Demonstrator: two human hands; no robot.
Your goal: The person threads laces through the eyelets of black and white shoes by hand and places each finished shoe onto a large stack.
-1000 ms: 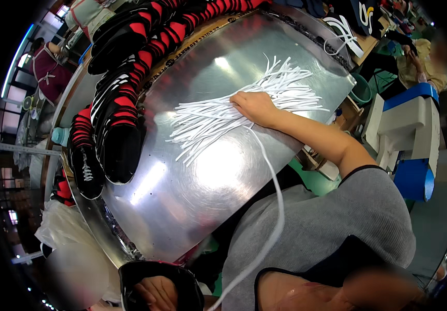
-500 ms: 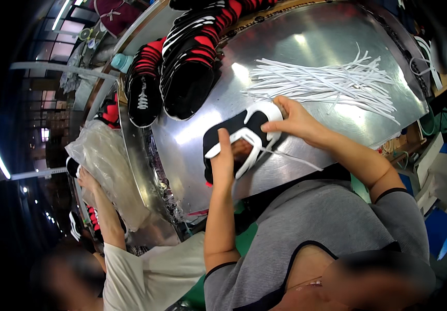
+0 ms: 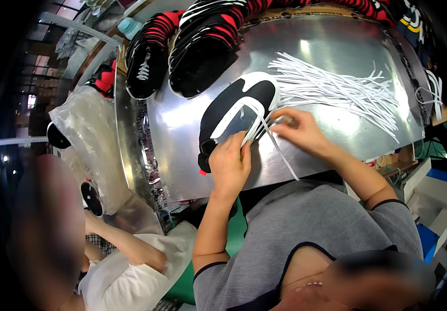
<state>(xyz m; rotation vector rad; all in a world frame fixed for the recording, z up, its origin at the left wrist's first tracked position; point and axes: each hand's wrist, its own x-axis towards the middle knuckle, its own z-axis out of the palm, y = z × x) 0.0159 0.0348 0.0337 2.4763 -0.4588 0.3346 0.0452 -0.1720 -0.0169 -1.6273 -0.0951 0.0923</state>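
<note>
A black shoe upper (image 3: 227, 101) with white trim and a small red tab lies tilted over the metal table. My left hand (image 3: 231, 160) grips it by the near edge of its white-trimmed opening, fingers closed. From that edge a white shoelace (image 3: 284, 156) hangs toward me with its end loose. Just right of the upper, my right hand (image 3: 304, 133) is pinched beside the lace. A small greyish thing shows among its fingers, too little to name. Behind the right hand a pile of white shoelaces (image 3: 337, 96) is spread out.
Rows of stacked black, red and white shoe uppers (image 3: 200, 67) stand along the far left of the metal table (image 3: 177, 176). At left, a co-worker's arm (image 3: 125, 243) is near a clear plastic bag (image 3: 91, 150). Open boxes (image 3: 428, 197) stand at right.
My left hand has shifted from the upper's side to its opening edge. My right hand has left the white toe end and come nearer to me, beside the lace. The upper has turned.
</note>
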